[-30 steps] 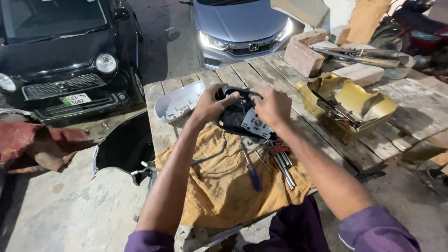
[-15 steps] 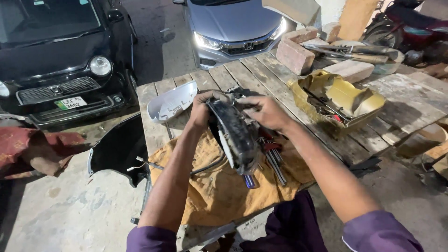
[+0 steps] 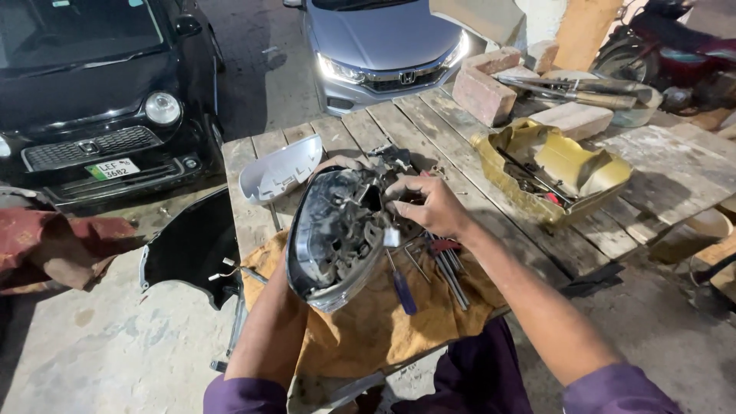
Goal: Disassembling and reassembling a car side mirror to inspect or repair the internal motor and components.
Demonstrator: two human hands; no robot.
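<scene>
**The mirror shell stood up between your two hands**

You held the car mirror shell point(image 3: 337, 238) up off the counter point(image 3: 399, 123), right in front of you. It stood almost on end. Its long side ran from top to bottom, leaning a little to your right at the top. The open inside, full of small black and grey parts, faced your right side. The smooth dark back faced your left.

Your left hand point(image 3: 337, 163) was behind the top of the shell. Most of it was hidden, so only a few fingers showed over the rim. It looked like it was gripping the shell there, and your left arm ran up under the shell. Your right hand point(image 3: 429, 205) was at the open side, near the top. Its fingers were bent and pinched close on the small parts inside. You could not tell just which part it had. So your right hand was the one at the works, and your left was the one that carried.

Under the shell lay an orange cloth point(image 3: 383, 322) with a blue-handled screwdriver point(image 3: 400, 285) and some metal tools point(image 3: 448, 268) just beside your right wrist. A silver mirror cover point(image 3: 280, 170) sat on the counter to your left, apart from the shell. A yellow tray point(image 3: 560, 165) of tools sat well apart on your right.
</scene>
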